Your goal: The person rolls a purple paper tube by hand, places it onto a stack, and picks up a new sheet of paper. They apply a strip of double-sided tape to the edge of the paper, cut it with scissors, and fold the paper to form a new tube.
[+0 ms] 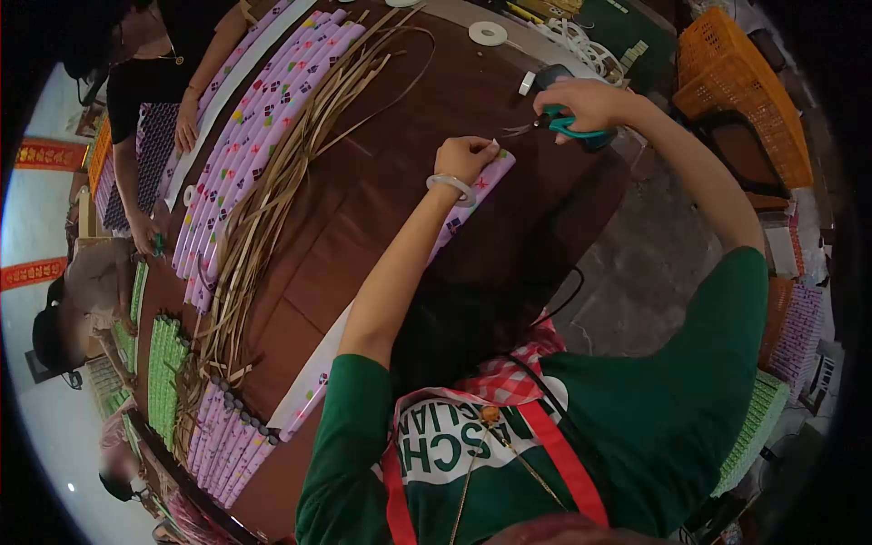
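My left hand (466, 159), with a pale bangle at the wrist, is closed at the upper end of a long purple patterned roll (475, 195), pinching its edge. The roll runs down under my left forearm, and its lower end shows beside a white strip (313, 372). In my right hand (586, 102) are teal-handled scissors (556, 120). Their blades are parted and point left toward my left hand, without touching the roll. A dark round object sits just behind my right hand, and a small white block (527, 84) lies to its left.
Several purple rolls (263, 136) lie at the left of the brown table (363, 209), beside long brown strips (272, 191). A tape roll (488, 34) is at the back. An orange crate (740, 95) stands right. Co-workers are at the left; one person's hands (186, 127) rest near the rolls.
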The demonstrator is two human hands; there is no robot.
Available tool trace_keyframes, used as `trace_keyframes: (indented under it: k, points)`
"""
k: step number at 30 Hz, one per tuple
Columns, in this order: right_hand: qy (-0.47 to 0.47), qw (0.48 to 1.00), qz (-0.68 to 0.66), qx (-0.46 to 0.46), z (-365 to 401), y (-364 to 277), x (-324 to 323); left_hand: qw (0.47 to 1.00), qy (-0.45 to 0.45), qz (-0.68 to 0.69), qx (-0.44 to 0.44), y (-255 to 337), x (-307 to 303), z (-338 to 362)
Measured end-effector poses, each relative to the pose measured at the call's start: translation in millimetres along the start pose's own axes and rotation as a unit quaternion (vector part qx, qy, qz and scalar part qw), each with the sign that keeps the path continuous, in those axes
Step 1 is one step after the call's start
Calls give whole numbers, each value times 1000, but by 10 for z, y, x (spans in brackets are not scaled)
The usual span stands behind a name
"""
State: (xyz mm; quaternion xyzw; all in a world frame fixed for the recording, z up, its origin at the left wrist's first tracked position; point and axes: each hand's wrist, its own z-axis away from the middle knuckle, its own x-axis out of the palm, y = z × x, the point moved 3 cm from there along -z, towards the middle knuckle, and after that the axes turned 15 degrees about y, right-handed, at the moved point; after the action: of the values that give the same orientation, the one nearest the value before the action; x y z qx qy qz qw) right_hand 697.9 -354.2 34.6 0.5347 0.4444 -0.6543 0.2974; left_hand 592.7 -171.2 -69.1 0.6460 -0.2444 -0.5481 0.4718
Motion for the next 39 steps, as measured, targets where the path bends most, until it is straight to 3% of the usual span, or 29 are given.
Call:
trace_keyframes:
  k: [3, 4, 5, 24, 39]
  points:
    - [-31, 998, 45, 3, -150, 4, 39, 999, 4, -23, 23, 5, -13, -1]
    - [-35, 997, 52, -33, -188, 45, 81, 999, 2, -20, 36, -4, -9, -3]
    - [-40, 995, 58, -69, -216, 32, 90, 1000, -6, -2, -8, -21, 5, 3]
    - [-33, 992, 56, -107, -314, -26, 77, 1000, 0, -18, 5, -61, 27, -10]
    - [-75, 992, 24, -101, -370, -28, 54, 996, 11, -50, 76, -52, 24, -20]
